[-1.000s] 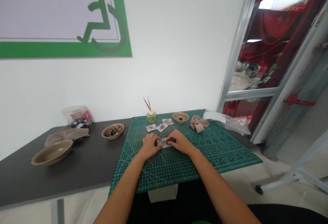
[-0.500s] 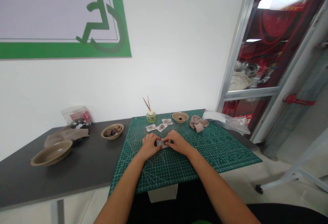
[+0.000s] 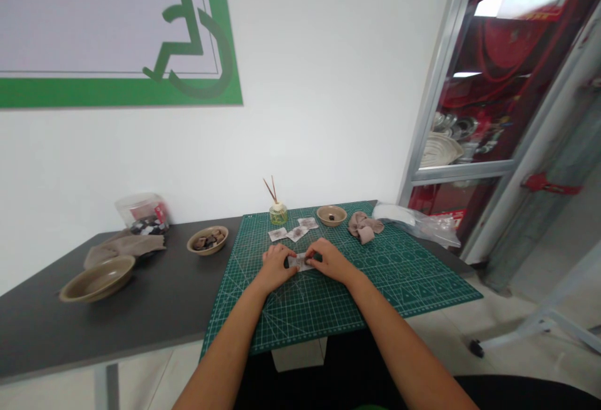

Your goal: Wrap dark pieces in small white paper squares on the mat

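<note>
Over the green cutting mat, a small whitish paper piece with grey marks (image 3: 299, 261) spans the gap between my two hands. My left hand (image 3: 276, 267) pinches its left end, thumb toward the middle. My right hand (image 3: 330, 261) is closed on the right part, fingertips bent down on it; a dark spot shows there, too small to name. Just beyond my hands lie three similar pieces with dark, star-like prints, the left one (image 3: 277, 234), the middle one (image 3: 297, 233) and the right one (image 3: 308, 223).
Behind the prints stands a reed diffuser bottle (image 3: 278, 213). A bowl with a dark bit (image 3: 331, 215) and a crumpled brown cloth (image 3: 365, 228) lie right. Left are a bowl of dark pieces (image 3: 208, 240), a larger bowl (image 3: 97, 280) and a plastic tub (image 3: 142, 213).
My right hand has shifted slightly right along the paper piece, so more of it shows between my thumbs. My left hand stays about where it was.
</note>
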Motion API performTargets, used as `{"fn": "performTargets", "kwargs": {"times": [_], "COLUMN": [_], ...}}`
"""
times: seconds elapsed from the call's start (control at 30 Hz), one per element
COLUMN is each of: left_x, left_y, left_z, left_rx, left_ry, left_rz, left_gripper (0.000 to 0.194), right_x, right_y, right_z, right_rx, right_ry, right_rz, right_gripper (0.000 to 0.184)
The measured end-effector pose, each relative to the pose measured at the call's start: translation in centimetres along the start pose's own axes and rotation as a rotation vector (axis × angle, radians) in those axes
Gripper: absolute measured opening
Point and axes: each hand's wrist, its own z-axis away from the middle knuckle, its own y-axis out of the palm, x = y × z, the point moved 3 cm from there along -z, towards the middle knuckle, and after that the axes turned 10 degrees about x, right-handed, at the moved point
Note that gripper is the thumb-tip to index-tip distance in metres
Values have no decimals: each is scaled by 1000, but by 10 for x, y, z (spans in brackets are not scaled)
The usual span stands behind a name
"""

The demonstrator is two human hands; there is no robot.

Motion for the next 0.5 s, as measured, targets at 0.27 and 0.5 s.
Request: {"fn": "performTargets", "kwargs": {"times": [0.27, 0.5], "left_x": [0, 0], "left_y": [0, -1], "left_z": [0, 1], "left_rx": [2, -10], "left_ry": [-18, 2], "left_rz": [5, 11], "left_gripper": [25, 25], "right_x": [2, -3], "right_y": [3, 1], "right_z": [-2, 0], "right_rx": [28, -1], "right_ry": [-81, -73], "right_rz": [36, 83], "right_gripper": [14, 10]}}
